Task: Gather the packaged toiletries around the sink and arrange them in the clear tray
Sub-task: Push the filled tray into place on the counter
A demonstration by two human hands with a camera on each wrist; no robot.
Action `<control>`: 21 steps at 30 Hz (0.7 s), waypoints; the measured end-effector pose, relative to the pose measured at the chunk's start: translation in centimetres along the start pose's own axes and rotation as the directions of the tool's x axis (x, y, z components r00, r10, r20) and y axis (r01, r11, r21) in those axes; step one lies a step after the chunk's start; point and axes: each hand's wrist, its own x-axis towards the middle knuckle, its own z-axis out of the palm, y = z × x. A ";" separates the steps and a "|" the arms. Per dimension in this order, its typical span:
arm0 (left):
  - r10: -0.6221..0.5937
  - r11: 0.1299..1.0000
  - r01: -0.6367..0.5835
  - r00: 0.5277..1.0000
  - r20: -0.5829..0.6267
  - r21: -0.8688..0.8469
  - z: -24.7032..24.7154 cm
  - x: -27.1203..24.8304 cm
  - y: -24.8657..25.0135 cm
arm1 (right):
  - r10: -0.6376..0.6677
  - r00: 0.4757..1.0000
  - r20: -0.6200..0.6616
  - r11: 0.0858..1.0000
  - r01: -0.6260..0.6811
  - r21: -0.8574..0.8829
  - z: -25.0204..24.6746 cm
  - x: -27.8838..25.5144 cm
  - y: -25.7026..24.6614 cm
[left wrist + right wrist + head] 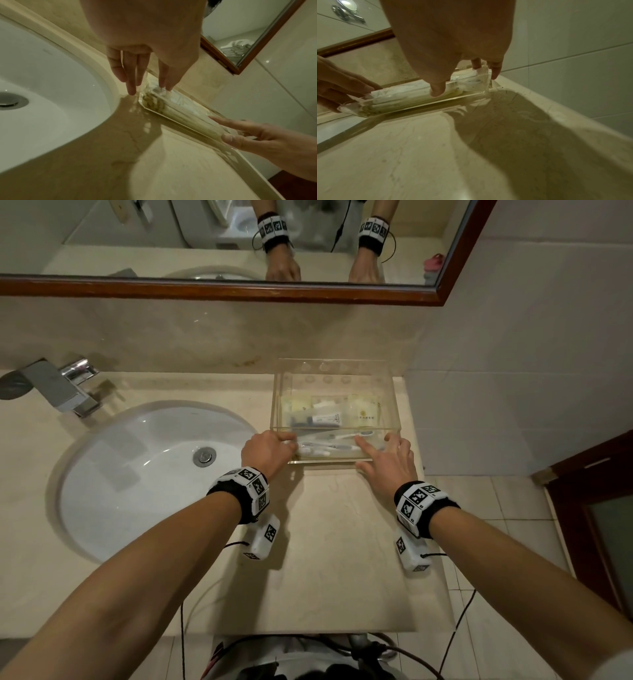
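Tray: clear square acrylic tray [394, 409] sits on the beige marble countertop [335, 542], right of the white oval sink basin [137, 474] and close against the back wall, both hands at its near corners.
Left hand: left hand [265, 451] is on the near-left corner of the tray; in the left wrist view the fingers [132, 75] hang fairly straight, some outside the left wall, with the thumb and forefinger tips down inside the corner. It looks like a light pinch on the wall, fingers only half bent.
Right hand: right hand [390, 462] is spread wide over the near-right corner, thumb laid along the front wall and the fingers reaching over the rim and down the right side. Straight, splayed fingers bracketing the corner, not a closed grip.
Contents: packaged toiletries [329, 419] lie flat inside the tray, pale yellow sachets at the back, a small white tube and a dark item in the middle, wrapped toothbrushes [339, 440] along the near wall.
Hard to make out: the clear walls smear and double the packets in both wrist views, so single items blur together there; print on the sachets is too small to read.
Cut off: the chrome tap [68, 388] runs off the left edge, and the wood-framed mirror [239, 289] shows only reflected wrists.
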 end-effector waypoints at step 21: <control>-0.156 0.987 0.155 0.988 -0.020 -0.043 0.7 1.5 0.8 | 0.082 0.987 -0.137 0.993 -0.069 0.100 -1.0 1.5 -1.8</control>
